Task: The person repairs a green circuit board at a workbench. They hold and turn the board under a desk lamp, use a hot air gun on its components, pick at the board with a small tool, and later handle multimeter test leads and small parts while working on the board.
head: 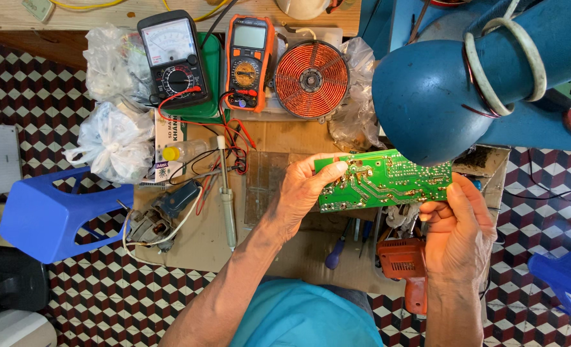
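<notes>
A blue lamp shade (427, 96) fills the upper right of the frame. Below it, at centre right, both hands grip 1 green circuit board (383, 181): left hand (305, 193) closed on its left end, right hand (456, 228) on its right.

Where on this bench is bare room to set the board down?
Bare cardboard lies between the soldering iron and the left hand, below the motor. The back edge is crowded: two meters, coil, bags. Under the board near the right hand sit a screwdriver and orange tool.
</notes>
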Tool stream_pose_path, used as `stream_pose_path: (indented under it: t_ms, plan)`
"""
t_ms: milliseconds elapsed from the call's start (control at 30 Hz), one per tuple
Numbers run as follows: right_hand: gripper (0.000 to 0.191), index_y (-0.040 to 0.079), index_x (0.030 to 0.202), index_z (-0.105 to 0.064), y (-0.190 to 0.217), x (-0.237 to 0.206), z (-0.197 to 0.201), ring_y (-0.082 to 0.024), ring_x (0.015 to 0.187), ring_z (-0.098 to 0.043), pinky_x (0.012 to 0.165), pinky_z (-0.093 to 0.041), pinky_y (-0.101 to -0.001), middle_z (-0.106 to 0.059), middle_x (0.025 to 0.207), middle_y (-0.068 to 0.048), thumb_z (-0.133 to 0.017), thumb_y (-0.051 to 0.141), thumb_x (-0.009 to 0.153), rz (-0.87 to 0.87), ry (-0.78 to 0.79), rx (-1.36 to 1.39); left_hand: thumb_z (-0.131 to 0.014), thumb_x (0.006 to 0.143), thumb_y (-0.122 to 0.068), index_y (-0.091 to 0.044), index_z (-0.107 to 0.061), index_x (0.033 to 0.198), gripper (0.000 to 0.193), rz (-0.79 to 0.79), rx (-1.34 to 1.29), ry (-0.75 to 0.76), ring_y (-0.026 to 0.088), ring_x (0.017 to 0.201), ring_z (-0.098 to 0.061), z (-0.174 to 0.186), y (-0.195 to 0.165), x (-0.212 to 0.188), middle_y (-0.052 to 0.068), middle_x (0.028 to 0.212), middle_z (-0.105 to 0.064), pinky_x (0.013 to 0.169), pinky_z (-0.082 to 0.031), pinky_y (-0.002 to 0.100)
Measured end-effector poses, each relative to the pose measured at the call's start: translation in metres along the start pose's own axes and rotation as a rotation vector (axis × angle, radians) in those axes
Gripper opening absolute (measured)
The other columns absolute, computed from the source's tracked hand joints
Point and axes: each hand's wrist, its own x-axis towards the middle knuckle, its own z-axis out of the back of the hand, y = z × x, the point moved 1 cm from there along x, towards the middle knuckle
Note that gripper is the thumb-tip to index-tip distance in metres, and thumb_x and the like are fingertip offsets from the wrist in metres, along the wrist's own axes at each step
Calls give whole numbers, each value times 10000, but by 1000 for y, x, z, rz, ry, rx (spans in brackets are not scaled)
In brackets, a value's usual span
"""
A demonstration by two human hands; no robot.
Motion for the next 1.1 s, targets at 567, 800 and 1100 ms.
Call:
stream_pose_path:
  t_ms: [567, 800, 1100]
  plan:
    - [218, -34, 1273, -672, -1, -1, 3, -169, 758, -685, 664, -543, -280, -737, 1040, -127, -619, 55, 1081, 0, -16, 12, -684, 981, -241, -16, -699, 1281, 376, -15, 29, 5, 60, 914, -676, 0, 1, 0, 25, 1052, -746, 839, -557, 239]
    - [218, -29, 1269, -669, 1, -2, 2, -166, 755, -690, 656, -546, -274, -742, 1029, -126, -620, 61, 1077, 2, -33, -16, -657, 995, -239, -20, -701, 1289, 369, 2, 12, 19, 70, 921, -680, 0, -3, -2, 31, 1053, -749, 848, -557, 243]
    - [217, -33, 1264, -677, 4, -3, 0, -164, 756, -685, 665, -541, -276, -740, 1028, -127, -624, 54, 1072, 1, -32, -12, -612, 1017, -271, -21, -697, 1294, 383, 6, -20, 28, 79, 994, -690, 0, -6, -4, 42, 1118, -753, 921, -544, 259]
